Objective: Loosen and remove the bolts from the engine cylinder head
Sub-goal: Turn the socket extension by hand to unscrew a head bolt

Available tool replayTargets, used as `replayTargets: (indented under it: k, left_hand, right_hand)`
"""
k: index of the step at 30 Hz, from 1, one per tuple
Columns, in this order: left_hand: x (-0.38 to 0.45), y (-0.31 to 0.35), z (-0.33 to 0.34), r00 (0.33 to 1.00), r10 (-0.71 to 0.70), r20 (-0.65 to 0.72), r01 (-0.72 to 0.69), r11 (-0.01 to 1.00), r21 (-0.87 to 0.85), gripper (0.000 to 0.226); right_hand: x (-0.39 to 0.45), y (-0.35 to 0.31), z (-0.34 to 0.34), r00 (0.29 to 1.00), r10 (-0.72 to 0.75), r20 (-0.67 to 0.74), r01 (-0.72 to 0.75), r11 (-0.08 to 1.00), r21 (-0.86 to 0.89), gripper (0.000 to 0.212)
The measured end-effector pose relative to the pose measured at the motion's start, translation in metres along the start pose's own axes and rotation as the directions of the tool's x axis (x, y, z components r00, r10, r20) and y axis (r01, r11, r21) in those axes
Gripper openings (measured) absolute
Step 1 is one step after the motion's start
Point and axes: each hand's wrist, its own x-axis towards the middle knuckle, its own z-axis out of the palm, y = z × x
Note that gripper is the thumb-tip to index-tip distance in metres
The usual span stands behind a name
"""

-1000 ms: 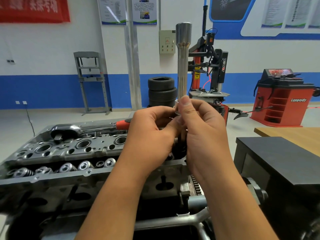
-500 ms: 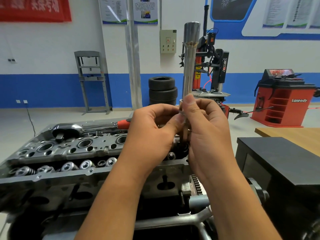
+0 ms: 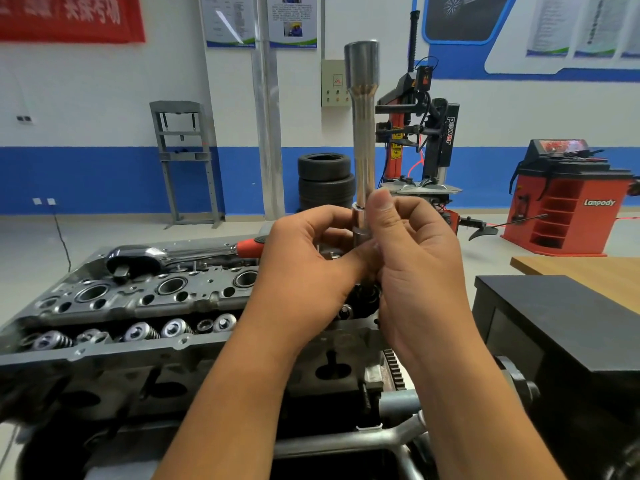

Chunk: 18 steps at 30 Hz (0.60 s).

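Steel extension bar [image 3: 363,133] stands upright over the cylinder head [image 3: 145,299]; left hand [image 3: 308,268] and right hand [image 3: 412,258] pinch its socket [image 3: 360,225], the bolt hidden below. Best spun straight, lifted gently

I count two hands [image 3: 311,268], one extension bar [image 3: 363,133], one ratchet [image 3: 166,257], one cylinder head [image 3: 138,306] lower left, and three stacked tyres [image 3: 325,181] centre.
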Motion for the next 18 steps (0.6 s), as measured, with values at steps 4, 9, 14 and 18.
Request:
replayTargets:
  k: [4, 9, 14, 18]
  left_hand:
    - [0.0, -0.0017, -0.0003, 1.0, -0.002, 0.002, 0.002, 1.0, 0.025, 0.024]
    - [-0.0022, 0.0025, 0.0022, 0.998, 0.022, 0.066, -0.023, 1.0, 0.01, 0.022]
    - [0.0005, 0.0007, 0.0033, 0.998, -0.016, 0.062, 0.016, 1.0, 0.004, 0.021]
    - [0.0011, -0.0027, 0.0022, 1.0, -0.019, 0.013, 0.019, 0.999, 0.03, 0.016]
  right_hand:
    - [-0.0011, -0.0018, -0.0016, 1.0, -0.007, 0.021, 0.008, 0.998, -0.057, 0.038]
    - [-0.0009, -0.0005, -0.0028, 1.0, 0.011, 0.025, -0.008, 0.996, -0.085, 0.033]
    - [0.0014, 0.0004, -0.0037, 0.999, 0.035, 0.007, -0.034, 0.999, -0.038, 0.035]
    - [0.0016, 0.0026, -0.001, 0.999, 0.012, -0.035, -0.015, 0.997, -0.074, 0.021]
